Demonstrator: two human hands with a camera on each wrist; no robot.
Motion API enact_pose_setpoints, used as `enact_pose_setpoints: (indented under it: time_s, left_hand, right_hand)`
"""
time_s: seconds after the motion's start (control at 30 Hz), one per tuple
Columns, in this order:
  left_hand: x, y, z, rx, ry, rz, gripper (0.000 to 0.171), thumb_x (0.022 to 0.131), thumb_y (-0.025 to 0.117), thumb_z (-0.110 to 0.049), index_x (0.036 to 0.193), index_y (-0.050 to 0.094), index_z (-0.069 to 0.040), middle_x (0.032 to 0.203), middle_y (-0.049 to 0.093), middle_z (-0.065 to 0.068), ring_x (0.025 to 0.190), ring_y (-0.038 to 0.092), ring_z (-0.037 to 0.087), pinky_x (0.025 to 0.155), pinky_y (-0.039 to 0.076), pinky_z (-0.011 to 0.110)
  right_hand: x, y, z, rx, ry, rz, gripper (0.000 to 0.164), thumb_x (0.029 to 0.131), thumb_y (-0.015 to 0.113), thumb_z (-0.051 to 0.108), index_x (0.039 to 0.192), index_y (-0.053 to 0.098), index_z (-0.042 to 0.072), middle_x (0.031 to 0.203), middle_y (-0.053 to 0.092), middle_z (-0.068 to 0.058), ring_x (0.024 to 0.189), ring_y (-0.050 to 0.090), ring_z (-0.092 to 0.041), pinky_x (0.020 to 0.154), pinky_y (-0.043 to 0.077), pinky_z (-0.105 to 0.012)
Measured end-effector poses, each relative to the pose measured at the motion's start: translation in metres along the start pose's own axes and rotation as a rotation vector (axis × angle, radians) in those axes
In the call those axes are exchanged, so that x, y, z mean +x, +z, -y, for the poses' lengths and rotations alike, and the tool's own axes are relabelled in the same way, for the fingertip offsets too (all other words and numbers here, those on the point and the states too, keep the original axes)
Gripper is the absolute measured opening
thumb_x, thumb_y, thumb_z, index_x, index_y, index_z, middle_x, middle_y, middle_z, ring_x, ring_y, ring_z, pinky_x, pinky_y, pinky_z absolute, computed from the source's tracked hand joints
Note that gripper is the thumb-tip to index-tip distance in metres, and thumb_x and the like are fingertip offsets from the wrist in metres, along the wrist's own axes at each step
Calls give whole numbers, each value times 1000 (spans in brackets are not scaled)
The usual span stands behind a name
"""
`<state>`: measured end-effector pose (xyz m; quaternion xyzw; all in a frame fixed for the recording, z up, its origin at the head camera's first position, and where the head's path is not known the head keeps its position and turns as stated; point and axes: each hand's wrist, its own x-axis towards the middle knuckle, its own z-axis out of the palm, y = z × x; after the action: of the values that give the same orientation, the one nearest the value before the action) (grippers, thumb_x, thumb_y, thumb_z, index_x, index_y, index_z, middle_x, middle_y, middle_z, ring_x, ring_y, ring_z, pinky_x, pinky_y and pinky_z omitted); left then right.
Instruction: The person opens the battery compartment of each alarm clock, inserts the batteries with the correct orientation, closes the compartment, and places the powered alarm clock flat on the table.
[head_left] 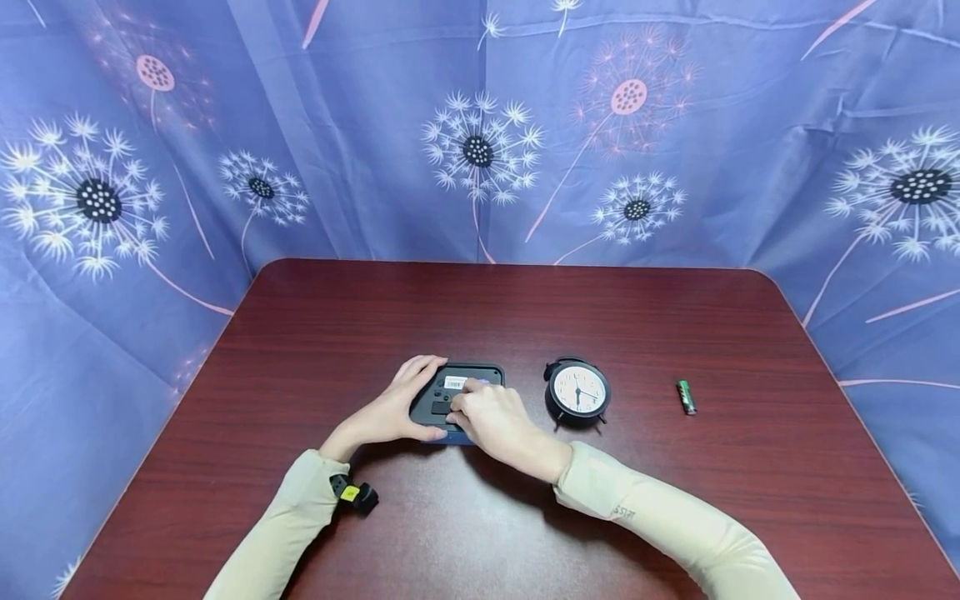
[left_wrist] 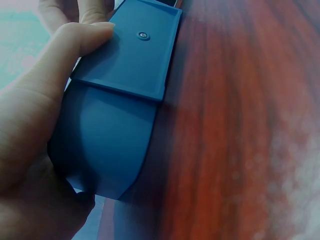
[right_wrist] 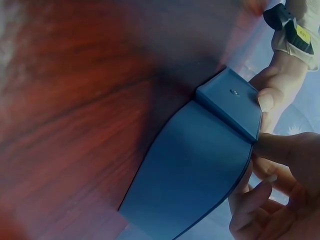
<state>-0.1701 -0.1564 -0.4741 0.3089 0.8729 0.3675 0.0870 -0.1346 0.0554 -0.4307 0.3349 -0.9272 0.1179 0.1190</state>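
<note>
A blue device with a flat black back point(head_left: 430, 408) lies back side up on the table, with a white barcode label point(head_left: 454, 382) and a dark rectangular section on its back. My left hand point(head_left: 390, 408) grips its left end, thumb at the near edge and fingers at the far edge. In the left wrist view a small screw-like round point(left_wrist: 143, 36) sits on the blue side point(left_wrist: 107, 135). My right hand point(head_left: 498, 421) is over the right part of the back with curled fingers beside the dark section. I cannot tell whether those fingers hold something.
A black round twin-leg alarm clock point(head_left: 578, 390) with a white face stands right of the device. Farther right lies a green battery point(head_left: 686, 397). A blue dandelion-print cloth point(head_left: 360, 125) hangs behind the reddish wooden table point(head_left: 660, 317). A black band point(head_left: 356, 493) is on the left sleeve.
</note>
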Motion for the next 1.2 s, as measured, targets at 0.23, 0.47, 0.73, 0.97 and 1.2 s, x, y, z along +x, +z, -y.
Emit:
enact_pose_setpoints:
  time_s: [0.23,0.47,0.73,0.97,1.2]
  left_hand:
    - [0,0,1,-2,2,-2,103,72,83,-35,152,25,-6,155,24,16,144,16,31,111,27,57]
    - [1,-1,0,8,1,-12,103,71,83,-35,152,26,-7,155,25,14,143,18,31,110,29,56]
    - [1,1,-1,3,-4,-24,103,70,83,-36,151,27,-7,154,27,14,142,21,29,110,31,53]
    - [1,0,-2,-2,-4,-28,103,70,83,-35,151,28,-7,154,27,16,142,21,31,110,30,55]
    - [1,1,0,7,-8,-24,102,71,83,-35,151,27,-6,153,27,13,141,21,30,109,31,55]
  right_hand:
    - [3,1,0,-19,-2,-3,12,84,74,32,82,74,19,85,65,0,66,68,-20,47,50,-33]
    - [6,2,-2,35,38,-21,13,78,78,33,76,72,22,80,62,3,67,67,-18,49,52,-35]
    - [11,-1,-2,95,137,52,18,75,81,32,68,67,24,76,62,5,71,66,-18,51,52,-38]
    - [8,-1,-1,84,106,40,18,79,79,31,70,67,21,80,63,3,71,67,-19,51,53,-38]
    - [6,2,-5,112,80,28,23,83,75,34,68,63,21,75,61,2,65,65,-18,50,51,-36]
